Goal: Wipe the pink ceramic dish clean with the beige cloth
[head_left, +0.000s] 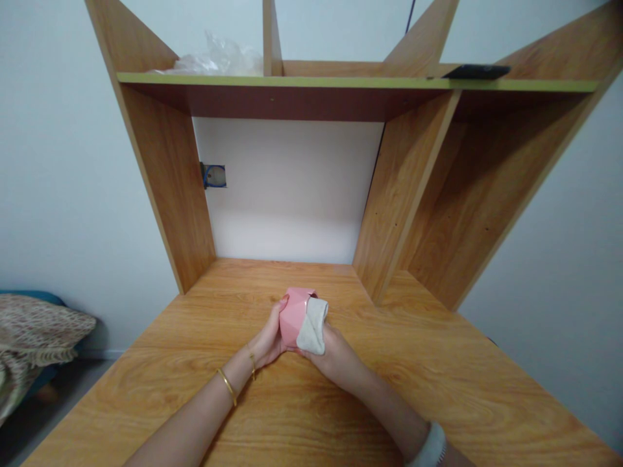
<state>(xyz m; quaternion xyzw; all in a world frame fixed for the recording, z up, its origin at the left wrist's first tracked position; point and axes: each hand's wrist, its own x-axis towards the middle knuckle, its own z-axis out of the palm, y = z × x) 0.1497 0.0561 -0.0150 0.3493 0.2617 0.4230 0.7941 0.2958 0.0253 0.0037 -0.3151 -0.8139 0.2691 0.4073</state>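
Observation:
A small pink faceted pot (pixel 294 312) is held just above the wooden desk (pixel 438 383), near its middle. My left hand (pixel 269 338) wraps round the pot's left side, fingers closed on it. My right hand (pixel 335 360) presses a white cloth (pixel 312 324) against the pot's right side, fingers closed on the cloth. Two thin gold bangles sit on my left wrist, and a white band on my right wrist.
A wooden hutch with upright dividers (pixel 389 214) rises at the desk's back. Its green-edged shelf (pixel 341 82) carries crumpled clear plastic (pixel 219 58) and a dark flat object (pixel 474 71). A wall socket (pixel 214 175) shows behind. A patterned blanket (pixel 34 337) lies at lower left.

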